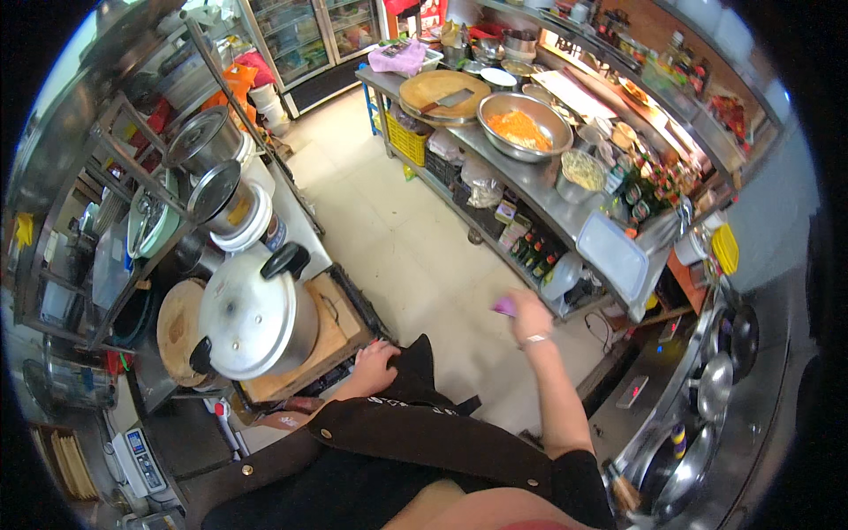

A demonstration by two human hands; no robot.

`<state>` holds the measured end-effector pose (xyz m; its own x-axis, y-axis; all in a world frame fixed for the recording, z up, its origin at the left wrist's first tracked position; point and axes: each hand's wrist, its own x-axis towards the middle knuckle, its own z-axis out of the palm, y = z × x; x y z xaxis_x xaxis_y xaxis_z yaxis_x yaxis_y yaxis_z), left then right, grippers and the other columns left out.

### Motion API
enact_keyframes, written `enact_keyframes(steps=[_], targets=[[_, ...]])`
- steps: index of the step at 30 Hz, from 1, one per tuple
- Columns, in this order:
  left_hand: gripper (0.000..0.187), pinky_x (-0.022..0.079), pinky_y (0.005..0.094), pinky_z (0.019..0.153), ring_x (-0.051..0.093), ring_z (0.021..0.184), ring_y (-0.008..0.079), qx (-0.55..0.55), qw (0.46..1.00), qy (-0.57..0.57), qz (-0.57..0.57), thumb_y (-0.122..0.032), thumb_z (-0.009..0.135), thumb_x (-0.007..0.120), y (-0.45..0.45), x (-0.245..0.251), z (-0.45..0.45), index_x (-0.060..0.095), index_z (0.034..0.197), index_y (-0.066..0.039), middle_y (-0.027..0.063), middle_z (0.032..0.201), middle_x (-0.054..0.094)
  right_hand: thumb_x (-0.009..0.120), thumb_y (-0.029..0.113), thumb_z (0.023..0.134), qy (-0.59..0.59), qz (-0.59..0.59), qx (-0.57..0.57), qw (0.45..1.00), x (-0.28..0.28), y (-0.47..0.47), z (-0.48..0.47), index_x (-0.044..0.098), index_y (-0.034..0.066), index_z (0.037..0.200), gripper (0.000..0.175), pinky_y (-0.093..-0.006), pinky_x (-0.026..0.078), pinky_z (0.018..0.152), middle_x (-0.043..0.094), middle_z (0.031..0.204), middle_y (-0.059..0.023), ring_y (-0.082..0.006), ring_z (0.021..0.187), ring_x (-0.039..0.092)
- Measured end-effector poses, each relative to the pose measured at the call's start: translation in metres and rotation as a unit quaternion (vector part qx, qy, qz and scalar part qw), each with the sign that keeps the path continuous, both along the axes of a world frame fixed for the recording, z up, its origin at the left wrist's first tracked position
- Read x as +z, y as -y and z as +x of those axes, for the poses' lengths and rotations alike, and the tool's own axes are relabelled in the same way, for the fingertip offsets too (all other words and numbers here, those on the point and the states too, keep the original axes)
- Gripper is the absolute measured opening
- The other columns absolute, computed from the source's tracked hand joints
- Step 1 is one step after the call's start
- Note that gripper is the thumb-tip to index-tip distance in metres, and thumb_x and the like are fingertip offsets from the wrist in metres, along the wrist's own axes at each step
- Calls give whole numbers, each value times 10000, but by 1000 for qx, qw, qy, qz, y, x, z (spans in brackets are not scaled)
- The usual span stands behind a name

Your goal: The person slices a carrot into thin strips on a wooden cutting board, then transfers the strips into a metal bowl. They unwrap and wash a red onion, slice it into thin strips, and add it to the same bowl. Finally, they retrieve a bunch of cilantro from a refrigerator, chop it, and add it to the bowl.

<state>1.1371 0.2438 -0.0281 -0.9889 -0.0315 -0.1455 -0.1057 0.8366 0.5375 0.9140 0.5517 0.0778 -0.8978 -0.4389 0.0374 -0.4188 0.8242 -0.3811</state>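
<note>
My right hand (532,319) is held out over the floor, closed around a small purple item (505,306), possibly cloth; most of it is hidden by the fingers. A bracelet circles that wrist. My left hand (375,368) is low by the black apron (416,368), at the corner of the left-hand counter. Its fingers bend downward, and whether they grip the apron cannot be made out. Closest to this hand is a large metal pressure cooker (248,311) with black handles, standing on a wooden board (338,318).
A steel worktable (523,179) on the right bears a cleaver (450,99) on a round chopping board (417,89). Beside it are a steel bowl (493,142) of shredded orange food and a plastic lid (613,255). Woks (689,470) line the stove at right. Tiled floor (391,245) runs between the counters.
</note>
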Motion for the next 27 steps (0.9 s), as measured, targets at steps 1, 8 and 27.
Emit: enact_keyframes(steps=[1, 8, 27], targets=[[352, 490, 435, 929, 592, 1127, 305, 48, 994, -47, 83, -223, 830, 668, -1, 22, -36, 667, 1171, -136, 124, 1211, 614, 531, 23, 826, 19, 25, 62, 998, 9, 46, -26, 612, 160, 1183, 390, -425, 524, 890, 636, 1201, -116, -329, 1112, 610], [493, 466, 486, 1019, 548, 1237, 289, 101, 538, 164, 821, -410, 1023, 493, 63, 87, -236, 432, 1416, -118, 123, 1384, 521, 603, 91, 805, -86, -25, 358, 930, 51, 204, -131, 562, 165, 1248, 451, -372, 558, 824, 582, 1135, -72, -289, 1087, 588], [667, 502, 521, 975, 563, 1202, 289, 274, 587, 84, 757, -95, 791, 779, 175, 95, -621, 443, 1363, -150, 73, 1324, 539, 509, -85, 732, 44, -233, 139, 961, 6, 274, -507, 509, 46, 1294, 577, -463, 457, 985, 552, 1221, -250, -431, 1138, 548]])
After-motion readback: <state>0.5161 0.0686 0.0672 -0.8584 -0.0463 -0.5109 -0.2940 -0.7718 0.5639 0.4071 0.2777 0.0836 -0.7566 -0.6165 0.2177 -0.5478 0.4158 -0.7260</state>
